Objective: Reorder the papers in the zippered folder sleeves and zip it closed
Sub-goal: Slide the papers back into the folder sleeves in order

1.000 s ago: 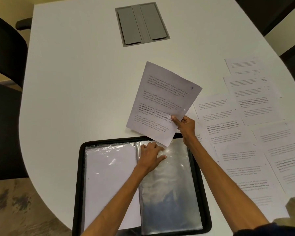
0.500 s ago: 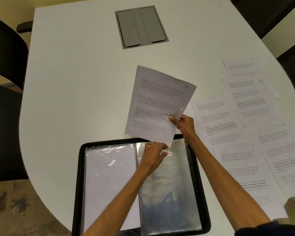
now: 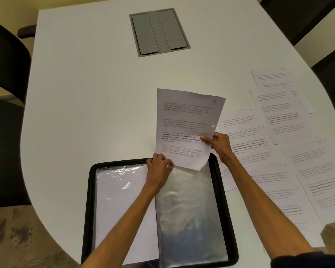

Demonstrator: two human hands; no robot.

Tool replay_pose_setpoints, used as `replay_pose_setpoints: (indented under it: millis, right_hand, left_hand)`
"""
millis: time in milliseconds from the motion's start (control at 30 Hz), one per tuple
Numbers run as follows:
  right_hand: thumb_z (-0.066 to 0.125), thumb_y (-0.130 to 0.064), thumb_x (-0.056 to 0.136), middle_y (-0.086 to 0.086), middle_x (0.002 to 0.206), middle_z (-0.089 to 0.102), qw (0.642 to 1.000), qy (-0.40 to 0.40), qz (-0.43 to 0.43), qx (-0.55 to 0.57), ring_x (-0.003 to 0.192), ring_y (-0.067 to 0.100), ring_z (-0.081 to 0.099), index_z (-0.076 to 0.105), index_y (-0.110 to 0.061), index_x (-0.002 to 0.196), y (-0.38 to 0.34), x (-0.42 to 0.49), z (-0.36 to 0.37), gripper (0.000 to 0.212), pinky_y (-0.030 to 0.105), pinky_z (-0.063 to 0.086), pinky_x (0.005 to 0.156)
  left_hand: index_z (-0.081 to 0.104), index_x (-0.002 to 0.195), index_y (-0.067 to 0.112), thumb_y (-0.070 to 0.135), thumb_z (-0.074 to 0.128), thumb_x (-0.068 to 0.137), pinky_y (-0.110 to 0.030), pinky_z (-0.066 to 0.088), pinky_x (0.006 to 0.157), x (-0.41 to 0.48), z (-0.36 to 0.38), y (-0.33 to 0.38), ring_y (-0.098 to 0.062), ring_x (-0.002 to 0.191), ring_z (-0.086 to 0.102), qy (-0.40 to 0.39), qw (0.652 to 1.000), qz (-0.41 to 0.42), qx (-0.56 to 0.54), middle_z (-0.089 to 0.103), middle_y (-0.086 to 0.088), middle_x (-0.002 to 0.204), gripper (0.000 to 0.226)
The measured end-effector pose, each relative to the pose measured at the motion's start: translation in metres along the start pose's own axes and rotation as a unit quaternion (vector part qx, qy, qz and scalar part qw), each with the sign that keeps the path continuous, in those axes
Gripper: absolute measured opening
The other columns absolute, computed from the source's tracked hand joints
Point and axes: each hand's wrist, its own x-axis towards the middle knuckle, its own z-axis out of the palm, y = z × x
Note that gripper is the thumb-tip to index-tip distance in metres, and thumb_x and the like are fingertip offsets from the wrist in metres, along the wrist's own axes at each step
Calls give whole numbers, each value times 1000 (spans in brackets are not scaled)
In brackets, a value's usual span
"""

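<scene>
Spotter: Sheet marked in its corner with what looks like a 4 hangs right over the 12 o'clock end of the right sleeve. Its long axis runs 12 to 6, close to the sleeve's own line. The move ahead turns on that, since the mouth lies straight toward 6 from the paper's lower edge.

Checker: Your right hand pinches the sheet at its 3 o'clock edge, thumb on the printed face and fingers curled behind. Your left hand is the nearer one to the mouth. Its fingers are curled at the sleeve's 11 o'clock corner and seem to pinch the clear film open.

Spotter: I cannot tell if the lower edge is already inside the film or only lies over it. The corner at 5 o'clock curls slightly, so it may catch.

Checker: The paper is thin, matte and limp, while the sleeve is glossy, crinkled plastic that throws glare. I judge it will cling, so you should feed it squarely.

Spotter: The left sleeve already holds a white page. Both sit in the black folder, open flat at 6 o'clock on the tabletop with its zip undone.

Checker: Loose sheets fan out at 3 o'clock, overlapping one another. A grey hatch is set in at 12, and a black chair stands at 9.
</scene>
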Motion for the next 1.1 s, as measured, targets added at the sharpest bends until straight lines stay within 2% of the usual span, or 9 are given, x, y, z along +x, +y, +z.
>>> replay_pose_setpoints:
  millis: [100,233,300,433,600,733,900,1033,1100]
  right_hand:
    - [77,-9,81,-2,90,75,1000,0,-4,-7,77,10,73,70,-6,109,-2,5,-6,30,21,57,67]
    - [78,-10,80,-7,89,76,1000,-1,-8,-4,82,12,73,71,-6,110,-3,9,-8,31,24,59,72]
    - [77,-10,80,-6,92,76,1000,8,-15,4,84,12,73,71,-8,109,-2,9,-6,30,25,59,74]
    - [76,-9,82,-3,94,74,999,18,-15,31,83,10,73,69,-9,111,1,8,5,31,24,58,72]
    - [77,-13,81,5,100,74,999,13,7,35,87,18,73,68,-5,114,12,6,22,35,30,60,77]
    - [77,-13,82,9,105,73,999,7,26,36,91,22,72,67,-5,115,15,7,21,35,34,60,79]
    - [76,-10,82,8,105,73,998,-29,47,6,87,17,73,67,-2,117,12,7,1,37,30,60,77]
    - [77,-11,81,5,100,74,998,-32,46,-20,83,13,72,69,-4,115,8,11,-8,36,26,59,74]
    - [78,-13,80,2,99,74,997,-41,40,-46,83,11,72,70,-7,113,6,14,-9,35,26,59,76]
  left_hand:
    - [71,95,25,24,52,95,-31,26,87,3,-6,0,-11,106,39,-1,1000,15,-26,54,7,104,18]
    - [69,97,22,22,52,97,-31,26,87,3,-6,2,-13,110,44,-6,998,42,-44,62,6,107,18]
    - [68,99,22,26,53,98,-31,24,85,3,-5,4,-13,107,49,-11,998,42,-54,67,7,103,16]
    - [67,101,24,34,54,97,-36,29,90,3,-5,7,-12,104,53,-24,997,43,-62,69,8,101,17]
    - [69,110,24,34,55,98,-37,29,92,3,-5,17,-13,105,51,-50,994,62,-80,69,6,104,21]
    - [70,105,22,27,56,97,-39,31,93,5,-4,25,-15,103,54,-49,991,76,-103,69,4,106,17]
    - [68,103,24,31,57,97,-40,33,94,6,-9,17,-14,100,56,-51,989,75,-119,69,8,103,14]
    - [66,106,28,46,64,89,-35,28,88,8,-14,1,-10,99,53,-97,990,64,-85,67,10,99,25]
    - [66,107,29,47,65,88,-34,25,87,9,-20,-10,-9,103,49,-119,989,61,-56,66,9,100,27]
